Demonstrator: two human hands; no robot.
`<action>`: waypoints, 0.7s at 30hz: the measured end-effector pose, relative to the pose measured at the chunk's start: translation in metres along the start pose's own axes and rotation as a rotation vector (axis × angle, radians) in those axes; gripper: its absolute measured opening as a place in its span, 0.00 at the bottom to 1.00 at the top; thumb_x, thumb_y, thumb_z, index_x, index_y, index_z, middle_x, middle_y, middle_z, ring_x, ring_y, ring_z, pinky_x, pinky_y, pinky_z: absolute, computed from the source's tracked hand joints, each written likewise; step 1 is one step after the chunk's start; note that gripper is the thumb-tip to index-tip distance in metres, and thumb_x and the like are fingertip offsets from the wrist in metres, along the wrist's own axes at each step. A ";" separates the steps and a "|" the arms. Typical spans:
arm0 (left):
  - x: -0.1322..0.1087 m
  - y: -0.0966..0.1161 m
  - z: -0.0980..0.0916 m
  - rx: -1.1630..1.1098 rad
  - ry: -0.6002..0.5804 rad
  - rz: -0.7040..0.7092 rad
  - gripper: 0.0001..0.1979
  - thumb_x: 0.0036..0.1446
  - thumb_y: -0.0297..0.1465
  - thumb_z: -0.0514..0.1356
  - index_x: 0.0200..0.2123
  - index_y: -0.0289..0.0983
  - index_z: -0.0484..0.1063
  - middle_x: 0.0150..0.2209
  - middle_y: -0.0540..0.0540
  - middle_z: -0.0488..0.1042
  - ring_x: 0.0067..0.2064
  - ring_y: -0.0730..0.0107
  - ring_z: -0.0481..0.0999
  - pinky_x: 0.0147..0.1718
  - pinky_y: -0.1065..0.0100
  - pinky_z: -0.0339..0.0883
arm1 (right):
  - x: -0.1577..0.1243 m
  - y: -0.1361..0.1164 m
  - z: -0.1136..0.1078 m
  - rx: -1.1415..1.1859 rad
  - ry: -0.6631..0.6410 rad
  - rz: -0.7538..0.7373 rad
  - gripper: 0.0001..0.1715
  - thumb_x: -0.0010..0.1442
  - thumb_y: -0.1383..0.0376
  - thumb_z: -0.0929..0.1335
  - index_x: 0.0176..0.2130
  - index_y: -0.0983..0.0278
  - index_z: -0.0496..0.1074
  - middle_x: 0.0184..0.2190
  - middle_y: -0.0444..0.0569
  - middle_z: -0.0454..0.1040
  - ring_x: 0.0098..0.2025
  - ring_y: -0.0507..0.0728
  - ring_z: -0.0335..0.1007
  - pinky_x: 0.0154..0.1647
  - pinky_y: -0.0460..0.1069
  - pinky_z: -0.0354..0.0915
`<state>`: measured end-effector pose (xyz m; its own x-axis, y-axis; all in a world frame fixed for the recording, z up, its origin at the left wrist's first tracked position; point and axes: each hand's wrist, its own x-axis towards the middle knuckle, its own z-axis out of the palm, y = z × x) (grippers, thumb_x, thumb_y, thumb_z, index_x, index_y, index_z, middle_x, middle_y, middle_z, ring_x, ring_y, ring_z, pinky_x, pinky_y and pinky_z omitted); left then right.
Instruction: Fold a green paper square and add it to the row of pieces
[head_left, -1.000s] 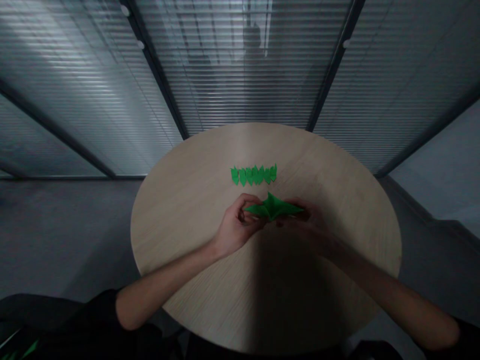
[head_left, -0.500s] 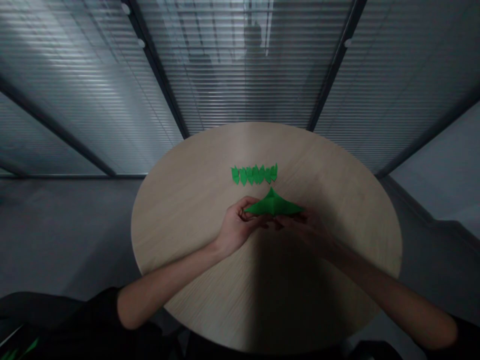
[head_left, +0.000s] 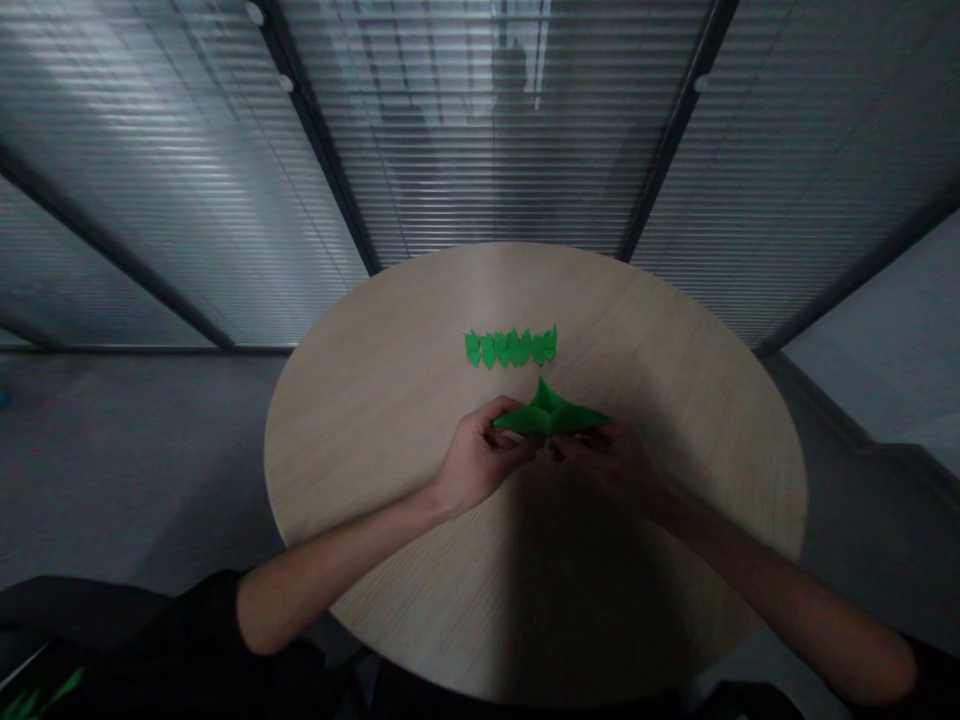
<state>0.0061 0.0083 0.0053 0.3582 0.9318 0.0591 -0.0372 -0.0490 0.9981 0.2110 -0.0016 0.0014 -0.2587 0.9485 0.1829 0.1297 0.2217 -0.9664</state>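
Note:
A sheet of green paper, folded to a peak with two pointed side corners, is held between my hands above the table. My left hand grips its left corner, fingers behind and thumb along the lower edge. At the right corner my right hand is closed on the same paper; it lies in shadow and its fingers are partly hidden. Just beyond the paper, a row of several small green folded paper pieces lies on the table.
The round wooden table fills the middle. Behind it stand glass panels with blinds and dark frames. A dark chair is at lower left, with some green pieces near it.
The front of the green paper has opened into a hollow between its peak and lower edge. Both hands stay on it, almost in the same place.

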 end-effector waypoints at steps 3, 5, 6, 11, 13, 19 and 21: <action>-0.003 0.002 0.000 0.090 0.026 0.050 0.13 0.53 0.32 0.68 0.40 0.37 0.70 0.24 0.53 0.74 0.23 0.76 0.73 0.20 0.76 0.64 | -0.001 -0.001 0.000 -0.027 -0.001 -0.018 0.08 0.61 0.60 0.74 0.34 0.62 0.79 0.27 0.46 0.82 0.27 0.54 0.79 0.27 0.46 0.73; -0.004 0.005 0.000 0.163 0.052 0.100 0.12 0.53 0.31 0.67 0.40 0.37 0.71 0.28 0.51 0.76 0.25 0.75 0.74 0.23 0.75 0.66 | -0.001 -0.003 0.000 -0.045 0.006 -0.039 0.07 0.60 0.60 0.74 0.35 0.61 0.79 0.28 0.46 0.82 0.28 0.54 0.79 0.28 0.46 0.73; -0.005 0.007 0.000 0.199 0.059 0.124 0.11 0.53 0.30 0.67 0.40 0.36 0.72 0.30 0.50 0.77 0.27 0.75 0.75 0.24 0.75 0.68 | -0.001 -0.004 0.001 -0.059 0.010 -0.052 0.06 0.60 0.60 0.74 0.35 0.61 0.79 0.29 0.46 0.82 0.29 0.55 0.79 0.28 0.46 0.73; -0.005 0.010 -0.002 0.330 0.023 0.220 0.11 0.54 0.28 0.65 0.41 0.35 0.73 0.32 0.48 0.78 0.29 0.74 0.77 0.28 0.74 0.72 | -0.001 -0.010 -0.002 -0.278 -0.011 -0.150 0.06 0.61 0.61 0.72 0.32 0.61 0.77 0.26 0.44 0.78 0.27 0.54 0.74 0.27 0.46 0.68; -0.006 0.010 -0.004 0.359 0.006 0.237 0.11 0.54 0.27 0.65 0.42 0.35 0.74 0.33 0.48 0.78 0.30 0.73 0.77 0.29 0.73 0.73 | -0.001 -0.011 -0.003 -0.376 -0.001 -0.209 0.09 0.61 0.62 0.71 0.30 0.61 0.74 0.24 0.43 0.75 0.25 0.53 0.71 0.26 0.46 0.65; -0.009 0.013 -0.004 0.397 -0.091 0.224 0.15 0.55 0.29 0.68 0.46 0.32 0.74 0.39 0.42 0.81 0.34 0.68 0.80 0.32 0.69 0.77 | -0.001 -0.009 -0.006 -0.504 -0.009 -0.292 0.04 0.60 0.65 0.71 0.31 0.61 0.74 0.27 0.45 0.77 0.28 0.54 0.73 0.30 0.48 0.66; -0.011 0.014 -0.003 0.420 -0.093 0.214 0.18 0.54 0.33 0.71 0.46 0.32 0.75 0.39 0.42 0.81 0.35 0.66 0.80 0.33 0.68 0.77 | -0.001 -0.010 -0.006 -0.513 -0.027 -0.283 0.01 0.59 0.65 0.71 0.34 0.61 0.75 0.29 0.46 0.79 0.29 0.55 0.75 0.30 0.48 0.67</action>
<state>-0.0011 -0.0011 0.0188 0.4666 0.8497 0.2457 0.2542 -0.3949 0.8829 0.2156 -0.0038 0.0122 -0.3742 0.8319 0.4099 0.4971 0.5530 -0.6686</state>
